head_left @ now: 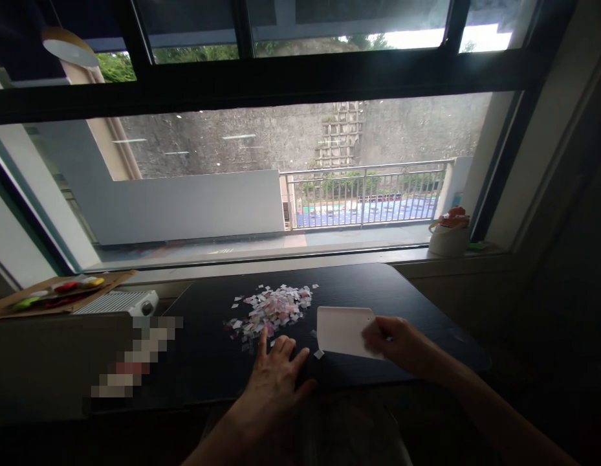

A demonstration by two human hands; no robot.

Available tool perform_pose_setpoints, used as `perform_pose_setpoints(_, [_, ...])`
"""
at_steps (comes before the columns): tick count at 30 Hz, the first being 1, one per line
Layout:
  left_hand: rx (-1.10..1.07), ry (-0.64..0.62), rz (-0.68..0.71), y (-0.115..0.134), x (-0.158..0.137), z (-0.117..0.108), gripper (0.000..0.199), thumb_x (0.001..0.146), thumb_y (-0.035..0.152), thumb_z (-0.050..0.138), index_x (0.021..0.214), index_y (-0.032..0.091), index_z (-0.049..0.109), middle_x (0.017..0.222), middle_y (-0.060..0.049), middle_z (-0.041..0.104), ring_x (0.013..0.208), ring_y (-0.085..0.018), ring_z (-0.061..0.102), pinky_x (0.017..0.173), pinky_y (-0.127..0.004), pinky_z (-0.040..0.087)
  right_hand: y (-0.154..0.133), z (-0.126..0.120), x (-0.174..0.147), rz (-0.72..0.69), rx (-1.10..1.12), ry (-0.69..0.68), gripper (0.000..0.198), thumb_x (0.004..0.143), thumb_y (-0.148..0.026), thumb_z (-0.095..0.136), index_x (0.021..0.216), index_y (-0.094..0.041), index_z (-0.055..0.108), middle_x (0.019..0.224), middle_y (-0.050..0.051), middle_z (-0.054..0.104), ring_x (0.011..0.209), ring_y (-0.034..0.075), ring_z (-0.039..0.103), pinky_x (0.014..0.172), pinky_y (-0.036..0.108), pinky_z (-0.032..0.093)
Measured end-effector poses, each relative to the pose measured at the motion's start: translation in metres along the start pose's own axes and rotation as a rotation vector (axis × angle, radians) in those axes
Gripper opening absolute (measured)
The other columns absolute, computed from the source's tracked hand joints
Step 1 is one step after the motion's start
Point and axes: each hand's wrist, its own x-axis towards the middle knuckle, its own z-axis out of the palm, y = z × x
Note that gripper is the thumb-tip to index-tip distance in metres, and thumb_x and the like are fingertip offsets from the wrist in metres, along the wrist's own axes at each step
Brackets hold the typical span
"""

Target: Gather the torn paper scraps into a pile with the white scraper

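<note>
On the dark table [378,285] lies a loose pile of small white and pinkish paper pieces [278,307]. My left hand [278,369] is at the near side of the pile, fingers spread, with the index fingertip touching or just over its edge. To the right of the pile, my right hand [390,338] is closed on the right side of a flat, pale sheet with rounded corners [343,329], perhaps a thin board or scraper. One stray paper piece [319,354] lies beside the sheet's lower left corner. The right fingertips are dark and slightly blurred.
A window with a dark frame [305,81] rises behind the table. On the sill at right stands a white container [448,239] with an orange top. At left are a brown board [57,291] with colourful items and a white ridged appliance [118,302].
</note>
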Motion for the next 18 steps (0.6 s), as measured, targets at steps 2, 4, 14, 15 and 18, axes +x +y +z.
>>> perform_pose_setpoints(2, [0.001, 0.011, -0.009, -0.001, -0.002, 0.001, 0.049, 0.086, 0.055, 0.041, 0.121, 0.025, 0.057, 0.121, -0.011, 0.058, 0.122, -0.029, 0.046, 0.108, -0.064, 0.013, 0.003, -0.006, -0.006, 0.010, -0.005, 0.001, 0.020, 0.079, -0.030, 0.054, 0.075, -0.015, 0.067, 0.070, 0.004, 0.071, 0.063, 0.018, 0.063, 0.057, 0.027, 0.045])
perform_pose_setpoints(4, [0.003, 0.035, 0.000, -0.004, -0.005, 0.001, 0.045, 0.085, 0.050, 0.045, 0.120, 0.024, 0.057, 0.120, -0.010, 0.059, 0.121, -0.028, 0.046, 0.108, -0.063, 0.013, 0.005, -0.011, -0.011, 0.033, 0.017, 0.002, 0.020, 0.078, -0.030, 0.055, 0.076, -0.015, 0.068, 0.071, 0.005, 0.071, 0.065, 0.019, 0.063, 0.058, 0.028, 0.046])
perform_pose_setpoints(14, [0.024, 0.088, 0.100, -0.026, -0.029, 0.004, 0.040, 0.082, 0.038, 0.054, 0.120, 0.029, 0.056, 0.115, -0.006, 0.062, 0.116, -0.027, 0.051, 0.107, -0.064, 0.018, 0.015, -0.024, -0.019, 0.146, 0.226, -0.036, 0.020, 0.068, -0.033, 0.059, 0.068, -0.014, 0.065, 0.061, 0.001, 0.064, 0.054, 0.013, 0.055, 0.049, 0.024, 0.039])
perform_pose_setpoints(15, [0.033, 0.103, 0.087, -0.030, -0.034, 0.005, 0.041, 0.082, 0.037, 0.053, 0.122, 0.030, 0.055, 0.116, -0.006, 0.062, 0.115, -0.026, 0.052, 0.106, -0.064, 0.019, 0.018, -0.026, -0.019, 0.156, 0.254, -0.020, 0.021, 0.066, -0.034, 0.060, 0.068, -0.014, 0.065, 0.061, 0.001, 0.063, 0.055, 0.013, 0.054, 0.049, 0.024, 0.039])
perform_pose_setpoints(18, [0.049, 0.125, 0.039, -0.042, -0.047, 0.009, 0.046, 0.080, 0.035, 0.053, 0.126, 0.029, 0.051, 0.116, -0.007, 0.063, 0.110, -0.025, 0.055, 0.106, -0.063, 0.021, 0.030, -0.027, -0.016, 0.208, 0.329, 0.010, 0.024, 0.062, -0.036, 0.062, 0.069, -0.014, 0.065, 0.060, 0.000, 0.063, 0.053, 0.013, 0.054, 0.048, 0.024, 0.040])
